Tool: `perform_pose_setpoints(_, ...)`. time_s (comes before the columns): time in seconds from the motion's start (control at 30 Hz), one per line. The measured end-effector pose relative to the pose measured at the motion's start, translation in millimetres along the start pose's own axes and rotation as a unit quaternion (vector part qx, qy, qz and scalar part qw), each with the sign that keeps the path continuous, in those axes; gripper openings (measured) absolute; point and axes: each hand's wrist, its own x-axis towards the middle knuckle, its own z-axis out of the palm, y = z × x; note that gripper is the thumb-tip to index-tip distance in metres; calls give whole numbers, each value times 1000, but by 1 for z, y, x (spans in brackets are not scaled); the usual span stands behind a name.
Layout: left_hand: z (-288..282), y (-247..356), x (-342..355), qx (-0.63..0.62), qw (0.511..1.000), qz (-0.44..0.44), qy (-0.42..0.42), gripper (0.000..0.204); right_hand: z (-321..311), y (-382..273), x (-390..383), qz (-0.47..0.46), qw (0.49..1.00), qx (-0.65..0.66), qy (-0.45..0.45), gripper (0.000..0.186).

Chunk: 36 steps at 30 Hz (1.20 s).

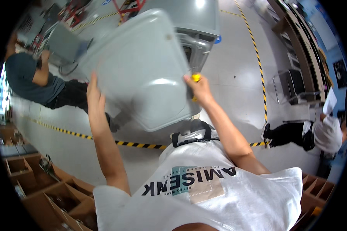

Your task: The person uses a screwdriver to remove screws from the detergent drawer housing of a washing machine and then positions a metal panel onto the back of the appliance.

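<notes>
A large grey sheet-metal panel (138, 61) with rounded corners and a shallow round bulge is held up, tilted, in front of me. My left hand (95, 92) grips its left edge, fingers partly hidden and slightly blurred. On the opposite edge, my right hand (200, 89) has its thumb on the face of the panel and its other fingers curled. A small yellow object (196, 77) shows at that hand; its kind is unclear. Just beyond the panel stands a grey metal cabinet (198, 17), its lower front partly covered by the panel.
A co-worker in dark clothes (31, 79) is at the left near another grey cabinet (59, 44). At the right, a person in a white shirt (325, 133) holds paper, near a black chair (293, 84). Wooden compartment boxes (38, 192) are at lower left; striped tape (140, 145) crosses the floor.
</notes>
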Motion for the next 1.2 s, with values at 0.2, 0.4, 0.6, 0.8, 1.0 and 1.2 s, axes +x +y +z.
perform_pose_setpoints(0.2,-62,-50,-80,26,984,-83,154,73,43,22,-28,-64,983,-168,-35,39)
perform_pose_setpoints(0.4,-134,-102,-128,-28,953,-214,213,83,76,19,-42,-56,953,-289,-74,42)
perform_pose_setpoints(0.6,-119,-117,-127,300,879,-21,371,72,75,12,-26,-94,943,-318,-31,41)
perform_pose_setpoints(0.8,7,-55,-95,730,601,302,121,84,53,-16,16,-314,863,-381,-104,27)
perform_pose_setpoints(1.0,72,-48,-66,863,429,268,-7,47,27,-40,74,-364,779,-468,-205,16)
perform_pose_setpoints(1.2,132,-65,-30,740,649,1,-175,28,6,-56,100,-411,758,-441,-248,13)
